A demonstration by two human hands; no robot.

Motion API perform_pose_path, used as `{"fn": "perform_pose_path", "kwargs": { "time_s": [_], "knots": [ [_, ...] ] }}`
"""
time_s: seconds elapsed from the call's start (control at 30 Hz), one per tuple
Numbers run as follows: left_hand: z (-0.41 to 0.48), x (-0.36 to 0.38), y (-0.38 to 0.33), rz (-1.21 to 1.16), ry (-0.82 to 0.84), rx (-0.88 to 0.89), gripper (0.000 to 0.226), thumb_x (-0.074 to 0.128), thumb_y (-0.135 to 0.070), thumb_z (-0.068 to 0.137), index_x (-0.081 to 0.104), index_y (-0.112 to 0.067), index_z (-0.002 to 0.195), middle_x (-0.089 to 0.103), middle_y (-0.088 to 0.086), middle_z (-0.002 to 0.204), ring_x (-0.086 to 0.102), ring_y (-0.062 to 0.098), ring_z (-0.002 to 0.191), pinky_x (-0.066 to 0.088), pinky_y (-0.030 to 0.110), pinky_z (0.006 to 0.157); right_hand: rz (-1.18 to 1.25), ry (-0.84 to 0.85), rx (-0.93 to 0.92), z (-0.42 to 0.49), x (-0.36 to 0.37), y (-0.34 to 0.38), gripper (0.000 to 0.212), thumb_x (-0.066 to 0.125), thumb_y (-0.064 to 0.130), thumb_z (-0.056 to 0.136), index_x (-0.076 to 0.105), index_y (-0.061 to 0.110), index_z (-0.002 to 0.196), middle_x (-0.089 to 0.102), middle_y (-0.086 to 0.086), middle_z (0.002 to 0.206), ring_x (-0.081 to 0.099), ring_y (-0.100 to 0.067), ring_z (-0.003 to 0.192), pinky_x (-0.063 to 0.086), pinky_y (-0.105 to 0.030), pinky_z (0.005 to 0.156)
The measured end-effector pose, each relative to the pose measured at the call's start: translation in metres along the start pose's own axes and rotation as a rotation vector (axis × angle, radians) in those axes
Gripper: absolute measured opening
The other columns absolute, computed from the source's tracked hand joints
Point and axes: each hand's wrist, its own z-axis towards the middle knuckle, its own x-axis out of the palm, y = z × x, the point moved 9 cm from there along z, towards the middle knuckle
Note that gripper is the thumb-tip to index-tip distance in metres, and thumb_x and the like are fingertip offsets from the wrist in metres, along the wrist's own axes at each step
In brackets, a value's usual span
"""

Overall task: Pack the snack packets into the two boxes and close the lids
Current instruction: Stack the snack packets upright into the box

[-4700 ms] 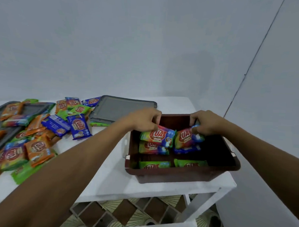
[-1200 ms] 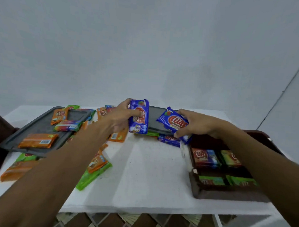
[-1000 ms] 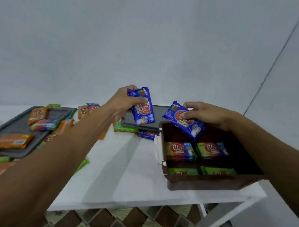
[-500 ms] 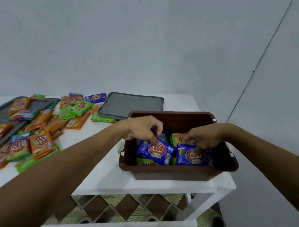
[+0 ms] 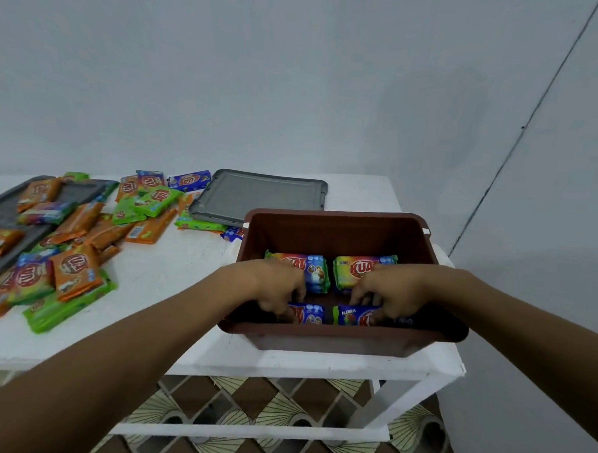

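Observation:
A brown plastic box [image 5: 338,228] stands open at the right end of the white table [image 5: 172,275]. Both my hands are inside it, near the front wall. My left hand [image 5: 278,287] presses a blue snack packet [image 5: 309,313] down at the front left. My right hand [image 5: 387,292] holds another blue packet [image 5: 353,316] at the front right. Behind them lie two rainbow-coloured packets [image 5: 314,271], side by side. A grey lid [image 5: 257,197] lies flat behind the box. A heap of loose packets [image 5: 81,247] covers the left of the table.
A second grey lid [image 5: 3,217] with packets on it lies at the far left edge. The table's right and front edges are close to the box. A plain wall stands behind the table, and patterned floor tiles [image 5: 248,402] show below.
Both hands have pushed the two blue packets lower into the front of the box. The view has tilted so the box sits nearer the centre.

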Motion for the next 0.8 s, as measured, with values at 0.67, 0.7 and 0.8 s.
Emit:
{"fn": "perform_pose_path", "kwargs": {
  "time_s": [0.67, 0.7, 0.8],
  "knots": [
    [-0.077, -0.056, 0.067, -0.005, -0.763, 0.178, 0.029, 0.056, -0.037, 0.094, 0.067, -0.015, 0.108, 0.057, 0.001, 0.122, 0.054, 0.015, 0.110, 0.046, 0.030, 0.091, -0.123, -0.591, -0.081, 0.012, -0.081, 0.042, 0.022, 0.056, 0.037, 0.091, 0.058, 0.035, 0.112, 0.061, 0.016, 0.102, 0.057, -0.007, 0.091, 0.053, -0.037, 0.075],
    [-0.086, -0.053, 0.082, -0.030, -0.801, 0.162, 0.033, 0.053, -0.039, 0.095, 0.065, -0.015, 0.115, 0.056, 0.002, 0.126, 0.052, 0.015, 0.114, 0.045, 0.028, 0.094, -0.123, -0.631, -0.098, 0.018, -0.090, 0.054, 0.020, 0.056, 0.036, 0.091, 0.059, 0.034, 0.111, 0.061, 0.016, 0.100, 0.057, -0.006, 0.090, 0.052, -0.035, 0.075],
    [-0.096, -0.037, 0.121, -0.077, -0.800, 0.068, 0.043, 0.047, -0.043, 0.098, 0.053, -0.020, 0.134, 0.050, 0.000, 0.138, 0.046, 0.013, 0.124, 0.041, 0.027, 0.098, -0.111, -0.765, -0.127, 0.021, -0.114, 0.078, 0.016, 0.058, 0.034, 0.092, 0.062, 0.032, 0.107, 0.061, 0.018, 0.094, 0.055, -0.004, 0.084, 0.049, -0.029, 0.071]
  ]
}}
